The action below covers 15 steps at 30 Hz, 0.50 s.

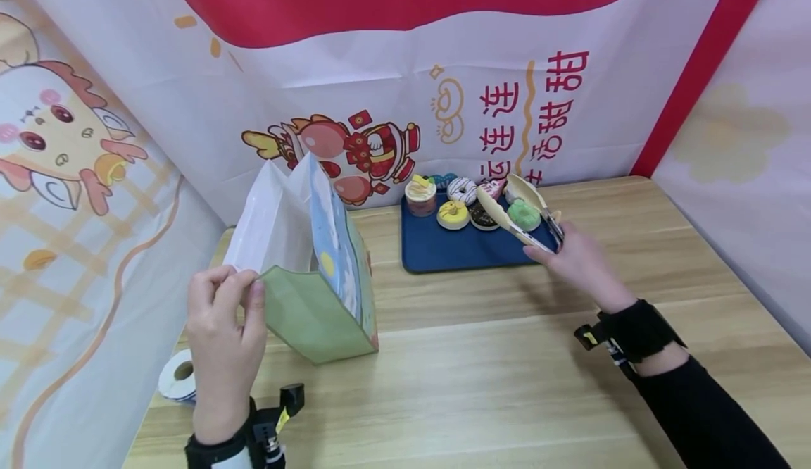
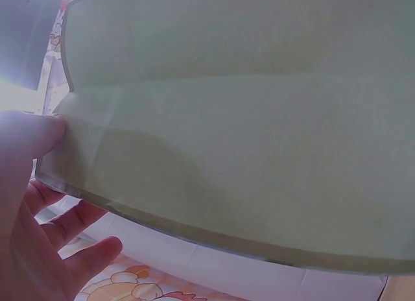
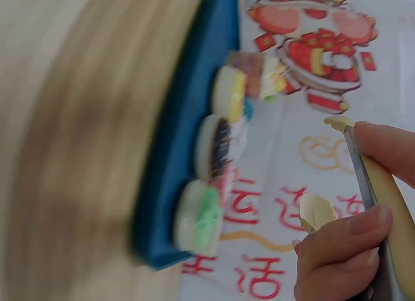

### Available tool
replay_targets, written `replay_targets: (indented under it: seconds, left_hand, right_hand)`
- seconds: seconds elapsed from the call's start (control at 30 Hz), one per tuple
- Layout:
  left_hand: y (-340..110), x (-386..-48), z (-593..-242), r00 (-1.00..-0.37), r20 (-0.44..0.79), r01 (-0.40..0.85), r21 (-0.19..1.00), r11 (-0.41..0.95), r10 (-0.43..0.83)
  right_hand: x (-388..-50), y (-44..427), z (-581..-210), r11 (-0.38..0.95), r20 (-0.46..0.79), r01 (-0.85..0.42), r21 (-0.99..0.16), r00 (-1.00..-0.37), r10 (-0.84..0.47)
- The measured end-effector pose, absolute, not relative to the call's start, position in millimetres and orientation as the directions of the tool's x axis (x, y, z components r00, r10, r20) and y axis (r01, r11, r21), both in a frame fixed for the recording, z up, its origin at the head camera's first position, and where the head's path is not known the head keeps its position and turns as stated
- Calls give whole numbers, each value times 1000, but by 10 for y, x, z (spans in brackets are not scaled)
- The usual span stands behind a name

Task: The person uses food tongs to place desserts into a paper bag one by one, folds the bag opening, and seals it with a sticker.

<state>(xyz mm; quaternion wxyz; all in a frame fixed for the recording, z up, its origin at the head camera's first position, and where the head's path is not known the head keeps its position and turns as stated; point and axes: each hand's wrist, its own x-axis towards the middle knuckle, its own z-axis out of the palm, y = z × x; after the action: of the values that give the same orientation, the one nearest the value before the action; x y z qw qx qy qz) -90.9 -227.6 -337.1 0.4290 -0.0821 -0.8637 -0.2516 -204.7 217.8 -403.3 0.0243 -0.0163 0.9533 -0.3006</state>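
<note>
My left hand (image 1: 223,321) pinches the rim of an open-topped green paper bag (image 1: 317,314) at my eleven o'clock. Toward one o'clock, my right hand (image 1: 578,261) holds cream-and-metal tongs (image 1: 498,213), tips apart, above round, iced doughnuts (image 1: 453,215) on a flat blue rectangular tray (image 1: 443,254).

Left hand (image 1: 222,332), right hand (image 1: 581,263) — curled

Over at four o'clock in the right wrist view, the right hand (image 3: 343,255) grips beige tongs (image 3: 388,197); at its ten, doughnuts (image 3: 222,146) sit on a blue tray (image 3: 180,132).
</note>
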Motion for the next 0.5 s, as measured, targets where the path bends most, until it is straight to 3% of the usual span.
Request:
replay_targets:
  seconds: [0.5]
  left_hand:
    - [-2287, -908, -3387, -627, 774, 351, 383, 854, -89]
  right_hand:
    - [-2126, 2496, -4425, 855, -104, 83, -512, -994, 34]
